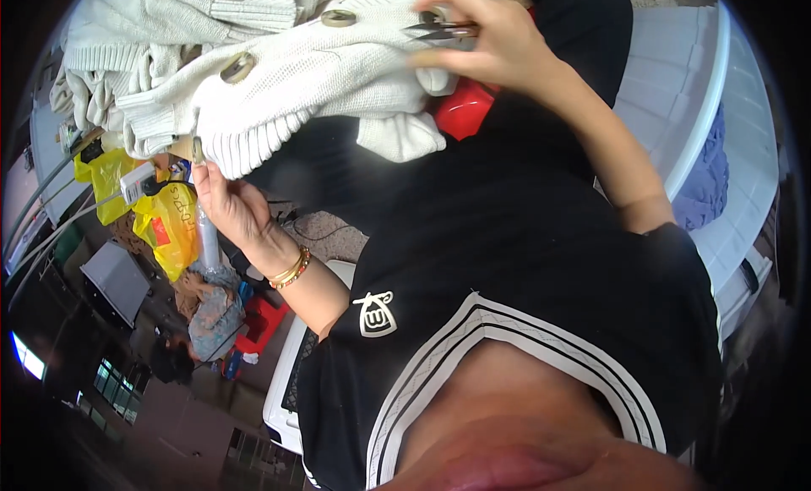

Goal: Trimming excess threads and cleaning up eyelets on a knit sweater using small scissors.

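A white knitted cardigan (279, 94) with ribbed edges lies across my lap. Large olive-brown buttons sit along it, among them one button (238, 68) at the left and another (339, 18) near the top. My left hand (232, 210) pinches a further button (198, 150), seen edge-on, at the ribbed border. In my right hand (507, 43) is a pair of thread snips (441, 31), dark blades pointing left over the knit. The fingers of that hand are slightly smeared by motion. Part of another button shows behind the snips.
Red glossy material (466, 109) shows beneath the cardigan's right side. A white plastic tub (718, 111) with purple-blue cloth (705, 178) stands at my right. Yellow plastic bags (169, 229), a white power strip (138, 183) with cables and a red container (267, 324) are at my left.
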Demonstrator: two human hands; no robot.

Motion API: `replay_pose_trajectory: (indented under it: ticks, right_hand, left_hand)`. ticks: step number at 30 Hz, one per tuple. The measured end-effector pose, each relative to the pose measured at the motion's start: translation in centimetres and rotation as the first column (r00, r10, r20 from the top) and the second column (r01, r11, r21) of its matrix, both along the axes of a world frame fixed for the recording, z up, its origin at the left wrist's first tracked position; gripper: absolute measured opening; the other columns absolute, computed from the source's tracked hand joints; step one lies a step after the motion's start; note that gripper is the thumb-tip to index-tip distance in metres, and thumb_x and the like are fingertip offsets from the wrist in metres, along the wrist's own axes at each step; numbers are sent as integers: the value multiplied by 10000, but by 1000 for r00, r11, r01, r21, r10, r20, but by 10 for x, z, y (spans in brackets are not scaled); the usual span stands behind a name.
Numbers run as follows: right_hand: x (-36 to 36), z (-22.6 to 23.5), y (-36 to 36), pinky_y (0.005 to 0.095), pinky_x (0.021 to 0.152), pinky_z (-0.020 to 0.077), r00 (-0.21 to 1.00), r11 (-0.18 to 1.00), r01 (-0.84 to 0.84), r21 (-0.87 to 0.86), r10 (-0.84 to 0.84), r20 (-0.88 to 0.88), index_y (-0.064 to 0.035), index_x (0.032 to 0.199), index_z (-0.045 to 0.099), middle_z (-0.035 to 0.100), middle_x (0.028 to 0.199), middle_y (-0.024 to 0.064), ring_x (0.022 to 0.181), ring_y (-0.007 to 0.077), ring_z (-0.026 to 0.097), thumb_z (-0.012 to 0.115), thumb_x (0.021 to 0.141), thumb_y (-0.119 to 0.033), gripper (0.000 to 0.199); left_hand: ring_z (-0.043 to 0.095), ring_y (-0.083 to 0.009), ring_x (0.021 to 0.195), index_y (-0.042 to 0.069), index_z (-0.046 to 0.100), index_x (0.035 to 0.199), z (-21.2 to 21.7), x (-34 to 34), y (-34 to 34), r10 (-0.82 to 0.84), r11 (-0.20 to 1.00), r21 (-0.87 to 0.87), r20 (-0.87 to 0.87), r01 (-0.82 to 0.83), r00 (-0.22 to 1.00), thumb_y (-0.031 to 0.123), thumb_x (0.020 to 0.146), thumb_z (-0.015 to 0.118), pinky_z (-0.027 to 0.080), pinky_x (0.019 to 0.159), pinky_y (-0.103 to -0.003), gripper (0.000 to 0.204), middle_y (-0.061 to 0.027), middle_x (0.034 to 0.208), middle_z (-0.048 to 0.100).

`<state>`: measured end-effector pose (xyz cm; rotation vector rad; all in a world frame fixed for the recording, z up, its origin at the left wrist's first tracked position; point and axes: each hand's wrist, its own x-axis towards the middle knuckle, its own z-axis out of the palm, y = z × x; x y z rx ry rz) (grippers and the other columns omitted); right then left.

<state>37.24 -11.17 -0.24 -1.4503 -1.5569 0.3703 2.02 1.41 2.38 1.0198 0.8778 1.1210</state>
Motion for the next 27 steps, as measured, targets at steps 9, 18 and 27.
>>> replay_pose_trajectory:
  ticks: [9,18,27]
  right_hand:
    - [17,-82,-36,270,542,391,980,969,50,-242,-94,-175,-102,1076,628,488,648,7,572,103,479,826,766,-239,392]
    - [60,42,-10,232,561,477,935,899,-29,437,-130,330,-37,1042,720,592,916,72,689,129,585,751,667,40,384]
    - [-12,68,-8,278,580,482,847,802,-295,519,-31,530,-152,915,710,618,863,5,672,165,611,650,709,-171,216]
  left_hand:
    - [661,-159,965,-27,525,1252,4,22,8,151,983,113,-60,-144,987,62,1003,530,539,827,-264,264,-117,1120,666]
    - [631,-166,661,9,527,1115,105,-29,65,217,820,556,-85,-134,972,33,995,532,584,620,-293,122,-135,961,659]
    - [661,-227,1008,36,566,1114,55,-69,75,393,779,522,28,-349,919,29,974,575,589,822,-322,141,-141,1131,660]
